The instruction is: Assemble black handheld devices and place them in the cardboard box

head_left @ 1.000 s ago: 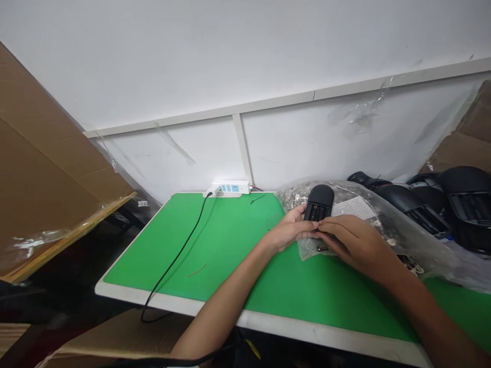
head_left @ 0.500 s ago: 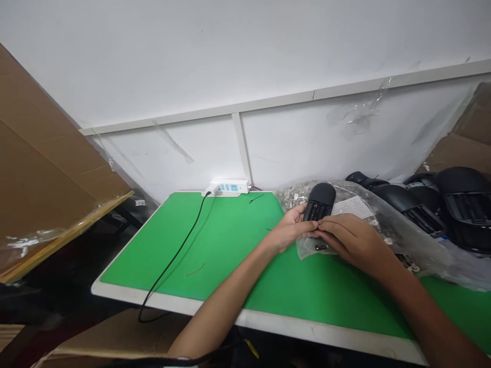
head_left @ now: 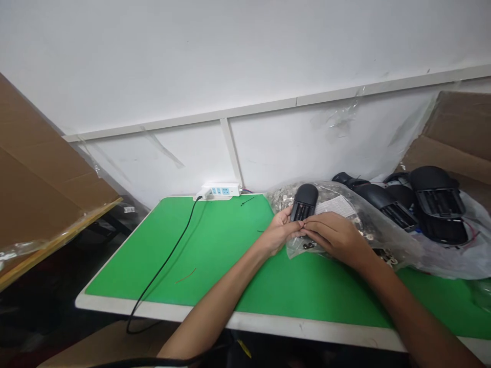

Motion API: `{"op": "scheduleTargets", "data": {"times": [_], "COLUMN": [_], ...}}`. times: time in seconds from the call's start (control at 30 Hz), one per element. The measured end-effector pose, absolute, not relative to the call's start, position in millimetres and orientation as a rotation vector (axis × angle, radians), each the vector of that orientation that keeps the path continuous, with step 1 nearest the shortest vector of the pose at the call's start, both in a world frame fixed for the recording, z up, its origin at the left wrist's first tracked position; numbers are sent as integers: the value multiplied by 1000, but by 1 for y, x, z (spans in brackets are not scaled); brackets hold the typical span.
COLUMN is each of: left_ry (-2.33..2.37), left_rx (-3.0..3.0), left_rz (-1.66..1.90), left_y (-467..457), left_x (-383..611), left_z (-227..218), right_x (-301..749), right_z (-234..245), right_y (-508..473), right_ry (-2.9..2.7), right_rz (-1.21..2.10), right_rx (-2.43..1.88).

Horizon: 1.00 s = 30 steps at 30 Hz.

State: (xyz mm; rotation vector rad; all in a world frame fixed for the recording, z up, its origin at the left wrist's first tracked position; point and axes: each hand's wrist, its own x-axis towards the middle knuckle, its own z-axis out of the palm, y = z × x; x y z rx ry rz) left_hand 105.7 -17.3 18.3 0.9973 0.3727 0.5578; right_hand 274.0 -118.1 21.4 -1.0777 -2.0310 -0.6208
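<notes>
My left hand (head_left: 281,233) cradles a black plastic housing (head_left: 305,200) with a rounded top and an open battery compartment. My right hand (head_left: 333,235) comes in from the right, its fingertips pinching the lower end of the housing. Whether they also hold a small part there is hidden. Under both hands lies a clear plastic bag (head_left: 297,249) with small metal parts inside and a few dark bits near its lower edge. A white printed paper (head_left: 333,206) lies in the bag beside the housing.
The hands are over a green mat (head_left: 172,255) on a white-edged table. A white power strip (head_left: 220,190) with a black cable stands at the wall. A plastic bag of black moulded parts (head_left: 437,209) lies at right, with cardboard sheets (head_left: 46,189) at left.
The whole scene has shifted left in the picture as my head turned slightly right. My hands keep the same hold on the black housing.
</notes>
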Motion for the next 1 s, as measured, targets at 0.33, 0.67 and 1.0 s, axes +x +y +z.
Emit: {"op": "scheduleTargets", "data": {"times": [0.33, 0.67, 1.0], "left_ry": [430, 432, 401], "left_rx": [1006, 990, 979], "left_rz": [600, 589, 574], "left_y": [-19, -20, -18], "left_x": [109, 109, 109], "left_z": [19, 22, 19], "right_x": [283, 283, 279], "right_z": [20, 20, 23], "right_y": [-112, -112, -116], "right_ry": [-2050, -2044, -2058], "right_rz": [-563, -576, -644], "right_rx": [-1073, -1070, -1107]}}
